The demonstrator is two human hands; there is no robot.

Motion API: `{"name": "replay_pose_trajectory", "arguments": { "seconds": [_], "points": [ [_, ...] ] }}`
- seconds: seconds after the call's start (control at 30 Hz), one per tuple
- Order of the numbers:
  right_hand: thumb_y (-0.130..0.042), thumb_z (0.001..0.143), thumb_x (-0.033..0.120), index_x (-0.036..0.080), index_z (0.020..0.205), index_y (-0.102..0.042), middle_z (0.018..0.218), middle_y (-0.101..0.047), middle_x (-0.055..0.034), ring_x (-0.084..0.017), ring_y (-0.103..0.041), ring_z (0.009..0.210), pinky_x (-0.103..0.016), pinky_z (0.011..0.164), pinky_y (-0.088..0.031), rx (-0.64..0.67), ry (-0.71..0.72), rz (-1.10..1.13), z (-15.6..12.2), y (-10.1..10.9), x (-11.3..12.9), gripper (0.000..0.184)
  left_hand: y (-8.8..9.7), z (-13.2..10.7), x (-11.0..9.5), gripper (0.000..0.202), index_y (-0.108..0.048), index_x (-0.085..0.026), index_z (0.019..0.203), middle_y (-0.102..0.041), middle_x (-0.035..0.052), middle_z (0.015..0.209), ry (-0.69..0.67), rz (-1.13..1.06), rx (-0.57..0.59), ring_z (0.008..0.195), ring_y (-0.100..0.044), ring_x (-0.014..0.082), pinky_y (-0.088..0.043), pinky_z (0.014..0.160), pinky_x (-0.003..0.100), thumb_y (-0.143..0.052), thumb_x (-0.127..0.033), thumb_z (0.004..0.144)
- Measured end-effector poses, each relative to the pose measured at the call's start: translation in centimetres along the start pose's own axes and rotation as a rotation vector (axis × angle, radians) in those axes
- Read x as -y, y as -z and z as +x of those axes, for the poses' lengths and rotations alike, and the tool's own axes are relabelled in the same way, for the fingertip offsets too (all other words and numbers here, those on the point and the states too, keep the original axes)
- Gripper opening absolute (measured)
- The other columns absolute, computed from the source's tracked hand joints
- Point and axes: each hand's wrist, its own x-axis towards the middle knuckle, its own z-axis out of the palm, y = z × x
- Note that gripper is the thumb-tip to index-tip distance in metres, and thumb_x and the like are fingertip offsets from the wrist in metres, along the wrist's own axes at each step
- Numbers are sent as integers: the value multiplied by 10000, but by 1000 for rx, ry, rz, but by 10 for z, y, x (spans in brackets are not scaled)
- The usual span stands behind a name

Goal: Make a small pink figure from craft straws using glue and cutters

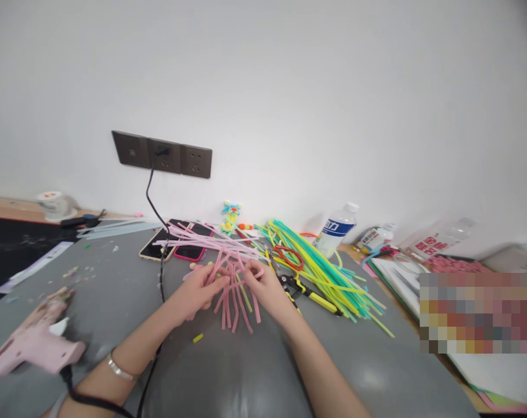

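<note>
Several pink pipe cleaners [235, 299] mid-table on the grey tabletop [220, 377], tails splayed toward the near edge, and on them: left hand [199, 290], fingers closed round the stems; right hand [261, 281], thumb and fingertips pinched narrow on the same bunch. Traffic all around! Black cable [161, 276] down from the wall socket [161, 155], across the tabletop and under the left forearm. Just beyond the hands, a loose pile of lilac pipe cleaners [215, 241], sprawled partly over a gold-rimmed phone [154, 247] and a pink-rimmed phone [189, 252]. Crowding the right wrist, yellow-and-black pliers [318, 299], with red-handled scissors [289, 248] just behind, both against a big heap of green and yellow pipe cleaners [328, 273]. Behind that heap, a blue-labelled bottle [335, 229]. By the wall, a small blue-and-yellow figure [231, 212]. Out wide left, well apart from the hands, a pink glue gun [37, 348]. Near the left forearm, one yellow scrap [198, 337], loose on the grey.
</note>
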Motion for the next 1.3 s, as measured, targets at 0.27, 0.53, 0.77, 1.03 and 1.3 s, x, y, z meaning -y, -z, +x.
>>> {"name": "replay_pose_trajectory", "arguments": {
  "seconds": [0.27,0.53,0.77,1.03,1.3],
  "points": [
    [-476,874,261,203,709,-413,662,-376,61,-103,-334,604,-221,562,-282,209,95,106,-9,-13,7,186,-4,-1,-4,391,-524,-183,781,-387,-108,473,-58,-51,27,341,-231,35,-151,362,172,-663,-548,761],
    [-494,878,454,221,698,-405,557,-363,83,-87,-299,475,-222,470,-256,67,4,298,0,-4,-1,307,9,5,-5,397,-475,-176,722,-426,-107,506,-71,-327,-229,364,-193,1,-166,369,142,-733,-477,720],
    [-580,791,552,226,651,-385,506,-357,93,-67,-282,426,-215,429,-218,71,-82,444,4,-3,0,405,19,8,-8,323,-501,-175,813,-495,-93,498,-106,-554,-276,352,-219,11,-217,379,162,-762,-340,720],
    [-562,846,559,235,734,-386,533,-329,105,-70,-245,432,-211,426,-203,263,-92,558,-5,-11,9,386,11,4,-5,417,-618,-151,909,-447,-95,564,-60,-411,-88,370,-165,-4,-164,372,149,-721,-522,749],
    [-628,853,485,203,795,-509,553,-440,94,-61,-356,430,-195,433,-301,316,-72,494,-12,-23,13,312,0,-1,-8,354,-580,-156,746,-576,-27,661,-142,-272,-102,518,-488,70,-377,480,177,-760,-460,724]
  ]
}}
